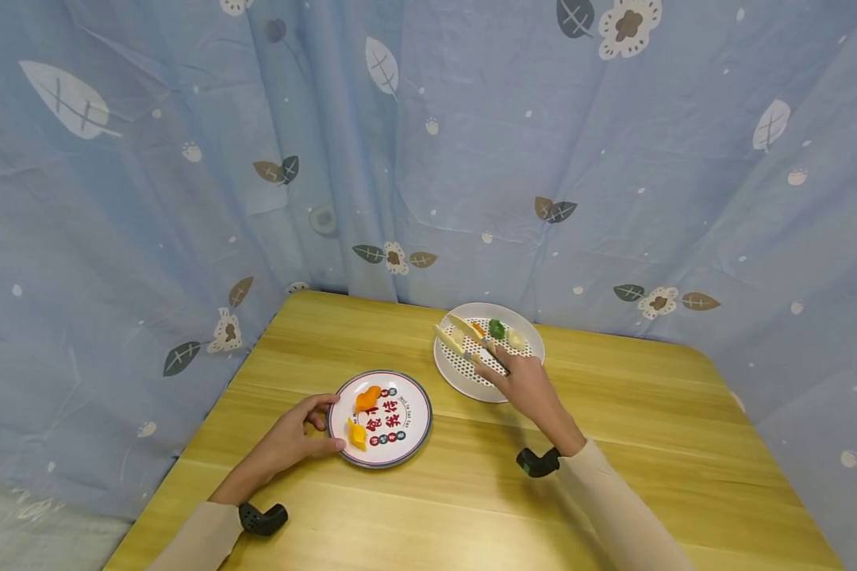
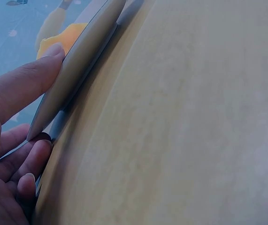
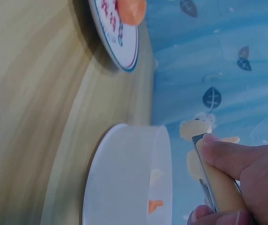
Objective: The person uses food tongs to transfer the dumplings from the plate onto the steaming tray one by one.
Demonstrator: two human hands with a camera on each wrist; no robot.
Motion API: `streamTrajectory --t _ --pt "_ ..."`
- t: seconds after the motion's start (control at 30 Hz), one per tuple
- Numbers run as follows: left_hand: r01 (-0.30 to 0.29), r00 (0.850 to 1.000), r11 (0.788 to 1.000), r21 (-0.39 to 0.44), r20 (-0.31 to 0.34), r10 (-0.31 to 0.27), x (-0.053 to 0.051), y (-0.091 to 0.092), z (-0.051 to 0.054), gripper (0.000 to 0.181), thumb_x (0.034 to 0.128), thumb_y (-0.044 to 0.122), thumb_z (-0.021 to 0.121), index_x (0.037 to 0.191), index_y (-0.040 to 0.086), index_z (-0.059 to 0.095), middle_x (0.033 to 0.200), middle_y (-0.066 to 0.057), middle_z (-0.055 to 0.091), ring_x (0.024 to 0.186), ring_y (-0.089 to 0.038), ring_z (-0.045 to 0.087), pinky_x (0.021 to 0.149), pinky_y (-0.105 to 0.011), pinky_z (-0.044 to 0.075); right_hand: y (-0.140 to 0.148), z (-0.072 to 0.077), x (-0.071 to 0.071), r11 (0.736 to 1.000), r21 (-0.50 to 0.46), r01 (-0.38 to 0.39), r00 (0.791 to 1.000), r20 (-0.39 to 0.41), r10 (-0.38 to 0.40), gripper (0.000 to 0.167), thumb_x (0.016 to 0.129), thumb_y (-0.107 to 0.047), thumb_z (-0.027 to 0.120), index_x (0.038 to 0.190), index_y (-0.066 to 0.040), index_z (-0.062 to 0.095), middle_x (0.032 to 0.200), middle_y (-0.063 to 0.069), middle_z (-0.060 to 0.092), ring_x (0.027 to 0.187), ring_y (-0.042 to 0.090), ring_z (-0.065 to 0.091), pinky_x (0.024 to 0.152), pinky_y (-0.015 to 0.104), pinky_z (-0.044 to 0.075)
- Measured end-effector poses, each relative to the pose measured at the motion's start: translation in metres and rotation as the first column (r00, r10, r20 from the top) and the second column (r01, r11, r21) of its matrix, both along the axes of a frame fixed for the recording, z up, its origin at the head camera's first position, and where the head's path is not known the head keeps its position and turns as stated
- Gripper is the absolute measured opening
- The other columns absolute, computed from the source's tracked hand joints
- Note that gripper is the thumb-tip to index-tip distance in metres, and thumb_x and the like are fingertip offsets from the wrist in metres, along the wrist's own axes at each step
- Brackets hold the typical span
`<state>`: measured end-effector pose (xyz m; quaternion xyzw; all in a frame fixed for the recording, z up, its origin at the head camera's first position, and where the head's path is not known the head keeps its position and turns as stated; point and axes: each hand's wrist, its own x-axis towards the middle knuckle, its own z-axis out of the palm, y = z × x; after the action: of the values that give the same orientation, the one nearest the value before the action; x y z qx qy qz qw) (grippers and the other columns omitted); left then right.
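My left hand (image 1: 289, 440) grips the left rim of a round white plate (image 1: 414, 408) with a blue edge and red lettering. In the left wrist view the thumb lies over the rim, with fingers at its underside. An orange piece (image 1: 367, 399) and a yellow piece (image 1: 357, 434) lie on the plate. Above a white perforated basket (image 1: 453, 384), my right hand (image 1: 536, 396) holds tongs (image 3: 223, 187) with pale tips. The tips stand apart; I see nothing clearly between them. Inside the basket are a green piece (image 1: 497, 329), a pale piece (image 1: 516, 339) and a small orange piece (image 1: 478, 328).
Both dishes stand on a wooden table (image 1: 614, 412), the basket at its back edge and to the right of the plate. A blue patterned curtain (image 1: 464, 159) hangs behind and along the sides. Black devices are strapped at both wrists.
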<state>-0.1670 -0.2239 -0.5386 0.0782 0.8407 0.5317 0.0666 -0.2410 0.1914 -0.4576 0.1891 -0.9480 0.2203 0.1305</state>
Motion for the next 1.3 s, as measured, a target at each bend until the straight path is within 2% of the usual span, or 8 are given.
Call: streamTrajectory --t 0.1,0.17,0.3,0.53,0.77,0.9,1.03,1.3 --pt "0.002 1.0 1.0 -0.002 -0.004 -0.002 0.0 0.0 0.0 0.077 0.0767 0.031 0.093 0.142 0.014 0.056 0.105 -0.011 0.055 0.095 -0.026 0.049 0.076 -0.028 0.039 -0.002 0.0 0.005 1.0 -0.012 -0.022 1.0 -0.003 0.022 0.059 0.094 -0.044 0.075 0.137 -0.003 0.066 0.064 0.0 0.06 0.058 0.015 0.051 0.061 0.038 0.046" --pt "0.004 1.0 1.0 -0.006 -0.009 -0.004 0.0 0.0 0.0 0.077 0.0767 0.03 0.093 0.142 0.013 0.056 0.103 -0.011 0.055 0.094 -0.026 0.05 0.076 -0.029 0.039 -0.004 -0.001 0.009 0.999 -0.02 -0.033 0.999 -0.008 0.033 0.062 0.093 -0.043 0.076 0.139 -0.004 0.064 0.06 -0.005 0.053 0.056 0.01 0.045 0.059 0.035 0.042" --pt "0.002 1.0 1.0 -0.014 -0.016 -0.002 -0.002 0.0 -0.001 0.077 0.0765 0.031 0.093 0.142 0.012 0.056 0.101 -0.01 0.055 0.093 -0.025 0.05 0.076 -0.029 0.039 -0.01 0.0 0.02 0.998 -0.031 -0.05 0.999 -0.003 0.05 0.064 0.091 -0.04 0.079 0.138 0.001 0.063 0.057 -0.007 0.043 0.053 0.009 0.039 0.055 0.031 0.036" --pt "0.0 1.0 1.0 -0.016 -0.018 -0.001 -0.002 0.0 -0.002 0.078 0.076 0.03 0.094 0.142 0.012 0.056 0.101 -0.01 0.055 0.093 -0.026 0.05 0.075 -0.029 0.039 -0.019 -0.002 0.034 0.994 -0.028 -0.11 0.992 0.052 0.111 0.06 0.091 -0.04 0.079 0.136 -0.003 0.066 0.06 -0.009 0.045 0.054 0.006 0.038 0.052 0.026 0.035" --pt "-0.009 1.0 0.999 -0.035 -0.022 0.008 -0.002 0.0 -0.002 0.078 0.0751 0.032 0.094 0.141 0.013 0.056 0.101 -0.009 0.055 0.092 -0.025 0.05 0.073 -0.028 0.039 -0.028 -0.007 0.044 0.985 0.008 -0.173 0.985 0.018 0.173 0.05 0.09 -0.04 0.079 0.127 -0.007 0.071 0.062 -0.01 0.04 0.056 0.006 0.037 0.054 0.026 0.035" --pt "-0.007 1.0 1.0 -0.029 -0.021 0.006 -0.002 0.0 -0.001 0.078 0.0754 0.031 0.094 0.141 0.013 0.056 0.101 -0.009 0.055 0.093 -0.025 0.05 0.073 -0.028 0.038 -0.034 -0.01 0.049 0.974 0.006 -0.228 0.972 0.065 0.227 0.048 0.092 -0.041 0.077 0.129 -0.012 0.07 0.065 -0.01 0.044 0.058 0.004 0.04 0.056 0.025 0.038" --pt "-0.005 1.0 1.0 -0.027 -0.021 0.005 -0.002 0.0 -0.001 0.078 0.0753 0.031 0.094 0.141 0.013 0.056 0.101 -0.009 0.055 0.093 -0.025 0.05 0.073 -0.028 0.039 -0.04 -0.014 0.053 0.959 0.009 -0.282 0.954 0.107 0.28 0.047 0.092 -0.041 0.077 0.129 -0.012 0.071 0.068 -0.01 0.049 0.057 0.003 0.043 0.054 0.023 0.041" --pt "-0.002 1.0 1.0 -0.014 -0.018 0.002 -0.002 0.0 -0.001 0.078 0.0759 0.031 0.094 0.141 0.012 0.056 0.102 -0.01 0.055 0.094 -0.026 0.05 0.075 -0.028 0.04 -0.047 -0.019 0.054 0.93 0.03 -0.365 0.929 0.082 0.362 0.046 0.092 -0.041 0.077 0.122 -0.008 0.071 0.071 -0.002 0.053 0.058 0.004 0.039 0.056 0.023 0.039"
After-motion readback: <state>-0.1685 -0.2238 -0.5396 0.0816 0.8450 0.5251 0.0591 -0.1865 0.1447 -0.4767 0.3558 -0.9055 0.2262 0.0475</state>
